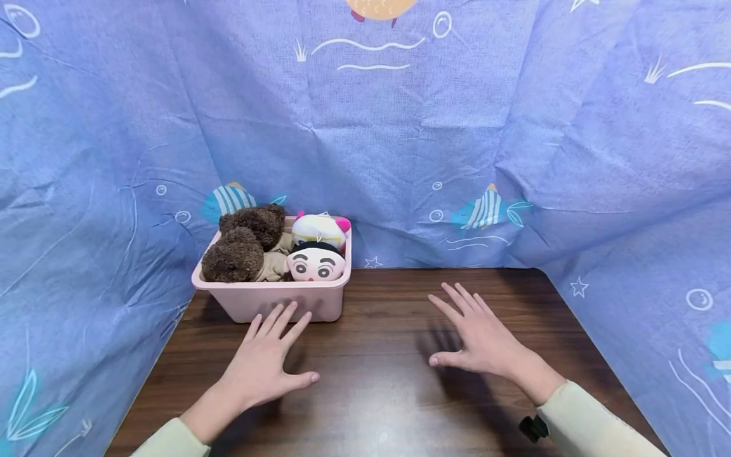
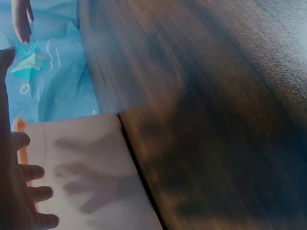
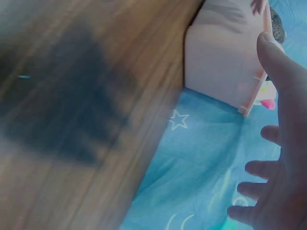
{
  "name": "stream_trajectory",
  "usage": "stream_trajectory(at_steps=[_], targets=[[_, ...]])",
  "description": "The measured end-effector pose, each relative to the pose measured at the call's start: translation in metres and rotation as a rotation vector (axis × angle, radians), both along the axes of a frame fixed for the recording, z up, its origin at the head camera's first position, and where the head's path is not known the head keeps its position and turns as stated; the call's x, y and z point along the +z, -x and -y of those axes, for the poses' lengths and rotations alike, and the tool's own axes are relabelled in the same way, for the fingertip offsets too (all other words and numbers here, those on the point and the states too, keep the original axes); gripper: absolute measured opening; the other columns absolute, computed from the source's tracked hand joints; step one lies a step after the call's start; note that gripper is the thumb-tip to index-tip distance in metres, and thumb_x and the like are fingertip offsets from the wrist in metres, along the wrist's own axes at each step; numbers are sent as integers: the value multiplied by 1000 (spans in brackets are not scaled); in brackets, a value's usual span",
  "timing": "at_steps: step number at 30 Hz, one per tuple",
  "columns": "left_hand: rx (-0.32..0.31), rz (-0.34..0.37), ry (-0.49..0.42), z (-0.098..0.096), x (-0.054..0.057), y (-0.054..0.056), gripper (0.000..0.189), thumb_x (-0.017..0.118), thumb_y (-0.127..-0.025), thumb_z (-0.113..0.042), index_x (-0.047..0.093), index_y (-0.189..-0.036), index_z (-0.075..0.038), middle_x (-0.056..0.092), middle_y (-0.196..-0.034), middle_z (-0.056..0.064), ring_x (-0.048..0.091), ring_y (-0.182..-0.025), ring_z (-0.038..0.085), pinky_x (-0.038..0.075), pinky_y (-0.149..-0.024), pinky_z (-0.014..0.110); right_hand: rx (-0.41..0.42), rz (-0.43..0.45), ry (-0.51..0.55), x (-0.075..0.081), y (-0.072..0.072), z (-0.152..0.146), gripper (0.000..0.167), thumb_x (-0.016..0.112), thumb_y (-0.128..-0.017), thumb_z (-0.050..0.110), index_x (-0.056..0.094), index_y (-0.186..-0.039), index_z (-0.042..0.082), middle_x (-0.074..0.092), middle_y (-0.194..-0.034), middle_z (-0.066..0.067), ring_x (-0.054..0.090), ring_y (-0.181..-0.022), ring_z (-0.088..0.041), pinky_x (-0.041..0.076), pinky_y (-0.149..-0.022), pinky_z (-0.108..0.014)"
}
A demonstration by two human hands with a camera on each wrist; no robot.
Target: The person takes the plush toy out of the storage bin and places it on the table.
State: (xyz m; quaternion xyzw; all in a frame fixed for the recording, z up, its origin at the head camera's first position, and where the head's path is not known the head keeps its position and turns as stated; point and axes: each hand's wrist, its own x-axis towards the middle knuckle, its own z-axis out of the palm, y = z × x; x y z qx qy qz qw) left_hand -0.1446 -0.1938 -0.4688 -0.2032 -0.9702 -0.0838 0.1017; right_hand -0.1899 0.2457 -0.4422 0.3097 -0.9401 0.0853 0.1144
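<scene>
Both hands are held over the table with fingers spread. The left hand [image 1: 267, 362] is just in front of a pink plastic bin [image 1: 274, 302]; its fingertips overlap the bin's front wall in the head view, and whether they touch cannot be told. Nothing is in that hand. To the right, the right hand [image 1: 482, 336] hovers above the wood and holds nothing. Inside the bin sit two dark brown fluffy plush toys [image 1: 233, 255], a plush with a black-haired cartoon face [image 1: 316, 261], and a white plush with pink tips [image 1: 320, 230]. Their lower parts are hidden.
The dark wood table [image 1: 388, 355] carries the bin at its far left corner. Blue cloth [image 1: 400, 146] with fish and star prints hangs behind and along both sides. A small black object [image 1: 533, 429] is at the right sleeve's cuff.
</scene>
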Motion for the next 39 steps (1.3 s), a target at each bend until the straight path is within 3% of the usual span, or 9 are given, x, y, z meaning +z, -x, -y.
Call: stream_trajectory(at_steps=[5,9,15,21,25,29,35,39], targets=[[27,21,-149,5,3,4,105,66,-76,-84,42,-157,-22,45,-159,10,45,-144,36,39,-116,60,70,-25,61,15,14,11,110,76,-71,79,41,-156,20,39,-160,-18,39,-147,-41,41,-114,-60],[74,78,-328,9,5,9,93,77,-79,-68,49,-152,-18,53,-153,10,52,-139,35,45,-110,59,66,27,99,27,26,25,105,74,-72,80,41,-156,25,44,-158,-8,46,-142,-31,48,-109,-54],[157,204,-645,16,7,20,71,81,-85,-50,59,-143,-15,64,-141,9,61,-128,32,49,-107,54,81,118,149,46,48,52,99,78,-74,74,43,-155,29,47,-153,1,48,-140,-24,48,-110,-50],[183,371,-927,18,12,35,56,79,-91,-29,60,-138,-5,66,-135,19,71,-108,22,58,-86,31,136,152,197,62,72,82,94,84,-75,62,49,-151,17,54,-146,-3,50,-138,-23,43,-116,-46],[243,515,-1122,17,15,41,56,74,-96,-29,55,-142,-3,66,-135,21,71,-101,10,61,-83,32,151,155,221,72,87,103,90,86,-76,57,52,-147,14,58,-142,-4,55,-133,-24,45,-114,-44],[308,614,-1263,17,20,43,59,70,-99,-32,50,-145,-3,71,-129,12,74,-102,17,62,-84,35,155,174,250,80,101,123,82,87,-77,52,56,-143,15,62,-135,-4,61,-123,-24,53,-103,-42],[393,676,-1453,17,22,48,53,71,-99,-33,51,-139,-5,78,-110,-1,76,-98,17,64,-82,33,201,199,301,85,115,152,62,89,-79,40,67,-131,12,68,-122,-6,65,-110,-25,58,-90,-39],[415,683,-1574,18,23,50,37,72,-98,-30,56,-125,-10,79,-101,-5,77,-92,13,64,-82,34,214,222,332,82,123,170,54,88,-80,38,69,-124,12,71,-115,-8,64,-102,-21,58,-89,-40]])
